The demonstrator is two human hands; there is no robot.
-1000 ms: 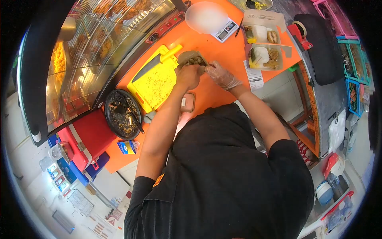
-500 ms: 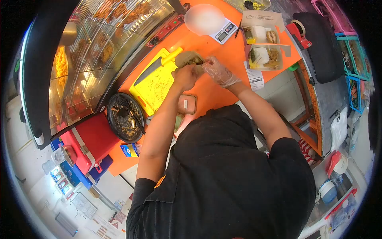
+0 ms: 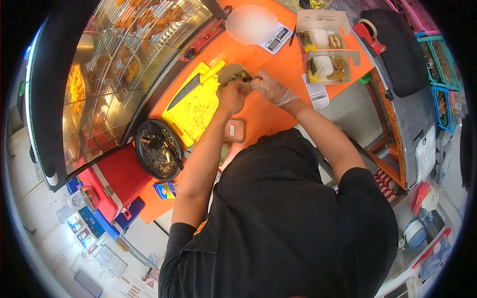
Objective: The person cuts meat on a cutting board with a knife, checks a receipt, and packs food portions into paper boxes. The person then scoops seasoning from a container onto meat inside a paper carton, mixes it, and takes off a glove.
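Note:
Over the orange counter, my bare left hand [image 3: 231, 98] is closed on the near edge of a piece of brown paper [image 3: 227, 73]. Chopped greenish-brown food [image 3: 243, 76] lies on the paper. My right hand [image 3: 272, 90], in a clear plastic glove, has its fingers pinched together at the paper's right edge; the fingertips hide whatever is between them. Left of the paper is a yellow cutting board [image 3: 191, 111] strewn with crumbs, and a yellow-handled knife [image 3: 202, 82] lies across its top. A small lidded container [image 3: 234, 130] sits below my hands.
Two open food boxes [image 3: 324, 68] stand at the right, above a paper receipt [image 3: 316, 94]. A kitchen scale [image 3: 275, 43] sits beside a round whitish shape. On the left are a glass display case [image 3: 109, 79], a black tray [image 3: 158, 166] with scraps and a red cooler box [image 3: 117, 181].
Both hands stay at the brown paper with only slight finger shifts. The whole view has tilted a little, so the surroundings sit slightly differently.

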